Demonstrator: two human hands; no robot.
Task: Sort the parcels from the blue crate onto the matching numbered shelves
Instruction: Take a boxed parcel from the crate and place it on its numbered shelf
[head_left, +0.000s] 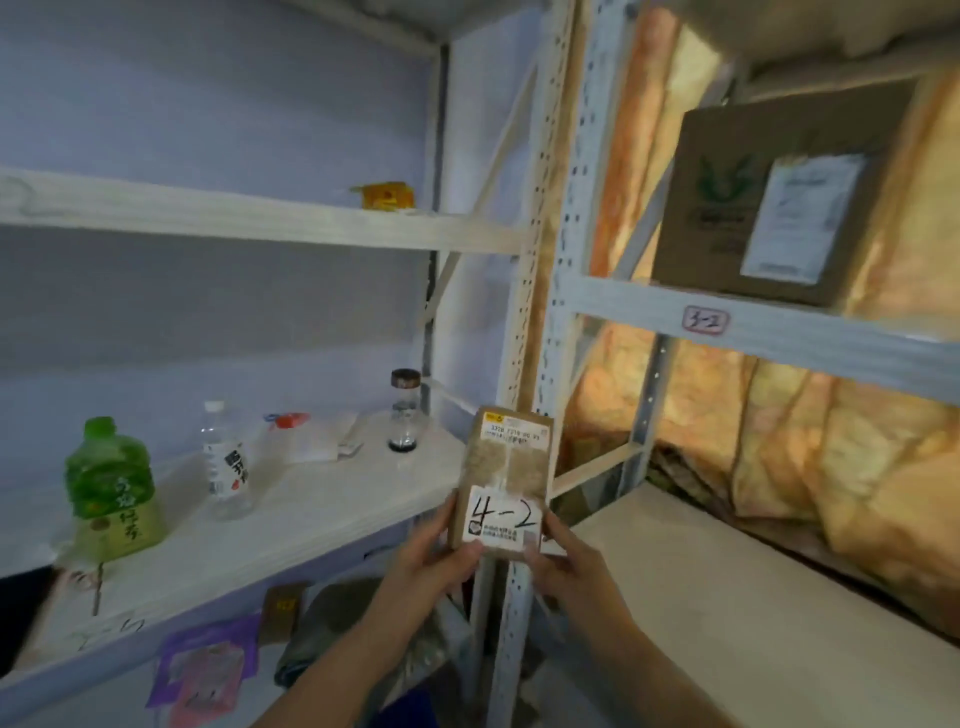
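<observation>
Holding parcel (506, 480) upright, long axis vertical, before post (532, 260) between two racks, pinched at its bottom corners by left hand (436, 551) and right hand (566, 558) alike, its "4-2" at odds with the one legible tag (705, 319), "3-2", up and rightward, nearer right hand.

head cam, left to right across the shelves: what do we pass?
green tea bottle → clear water bottle → glass jar with dark lid → parcel marked 4-2, gripped by left hand and right hand → cardboard box on shelf tagged 3-2
</observation>
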